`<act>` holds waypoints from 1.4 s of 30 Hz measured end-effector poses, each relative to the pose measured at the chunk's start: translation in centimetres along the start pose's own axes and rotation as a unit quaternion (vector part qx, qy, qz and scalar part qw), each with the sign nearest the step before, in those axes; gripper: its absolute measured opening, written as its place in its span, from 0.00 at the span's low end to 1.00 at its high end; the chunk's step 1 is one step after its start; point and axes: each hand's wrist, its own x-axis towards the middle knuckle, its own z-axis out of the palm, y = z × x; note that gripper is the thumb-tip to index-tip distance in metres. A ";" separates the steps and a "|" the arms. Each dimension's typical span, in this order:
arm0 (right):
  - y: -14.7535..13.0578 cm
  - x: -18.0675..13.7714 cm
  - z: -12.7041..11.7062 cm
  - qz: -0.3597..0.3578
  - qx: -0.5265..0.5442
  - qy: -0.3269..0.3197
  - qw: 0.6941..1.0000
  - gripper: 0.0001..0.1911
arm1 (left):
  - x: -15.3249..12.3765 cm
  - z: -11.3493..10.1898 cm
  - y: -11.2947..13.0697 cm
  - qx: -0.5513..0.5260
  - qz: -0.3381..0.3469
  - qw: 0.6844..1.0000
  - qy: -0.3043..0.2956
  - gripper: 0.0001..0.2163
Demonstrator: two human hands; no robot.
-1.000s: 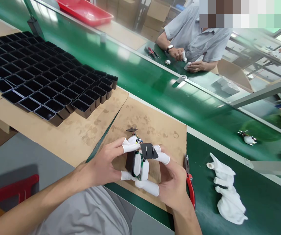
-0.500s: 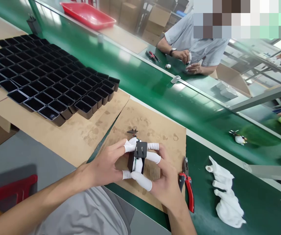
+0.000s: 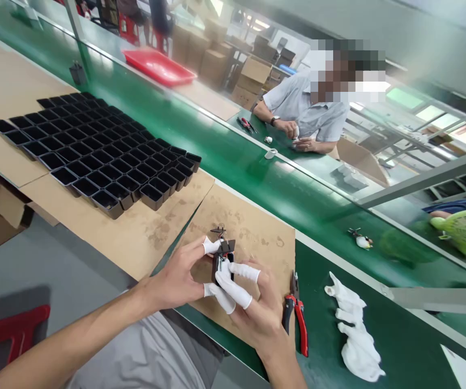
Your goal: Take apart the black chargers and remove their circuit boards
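Note:
Both my hands wear white finger cots and meet over a brown cardboard sheet. My left hand pinches a small black plug housing between thumb and forefinger. My right hand presses its cot-covered fingers against the same housing from the near side. A black cap with two metal prongs sits on top of the housing, and a white part shows inside it. A small black loose part lies on the cardboard just beyond my fingers.
Red-handled pliers and a white cloth glove lie right of my hands. Black trays of empty cells cover the cardboard at left. A small white part rides the green belt. A co-worker sits across the belt.
The black pronged cap has come down onto the housing and my right fingers have shifted over its near side. The camera has tilted up, showing more of the far side.

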 end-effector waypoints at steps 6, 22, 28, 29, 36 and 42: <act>-4.7 -1.1 1.6 0.148 -0.011 0.111 0.983 0.37 | -0.7 0.4 1.4 -0.010 0.039 0.996 0.074 0.18; -14.4 -3.0 8.5 0.548 0.514 0.330 0.571 0.23 | -7.8 1.5 4.3 -0.200 -0.132 0.966 0.094 0.26; -16.7 -3.6 9.2 0.533 0.540 0.317 0.569 0.22 | -9.0 0.9 5.8 -0.226 -0.157 0.955 0.108 0.30; -16.9 -3.7 9.2 0.530 0.543 0.308 0.573 0.22 | -9.3 0.7 6.1 -0.218 -0.160 0.957 0.105 0.29; -18.4 -3.5 9.4 0.537 0.524 0.331 0.573 0.18 | -10.9 0.5 8.0 -0.218 -0.158 0.953 0.141 0.25; -16.9 -3.2 7.2 0.432 0.270 0.370 0.777 0.12 | -11.9 -0.5 8.4 -0.180 -0.115 0.962 0.171 0.24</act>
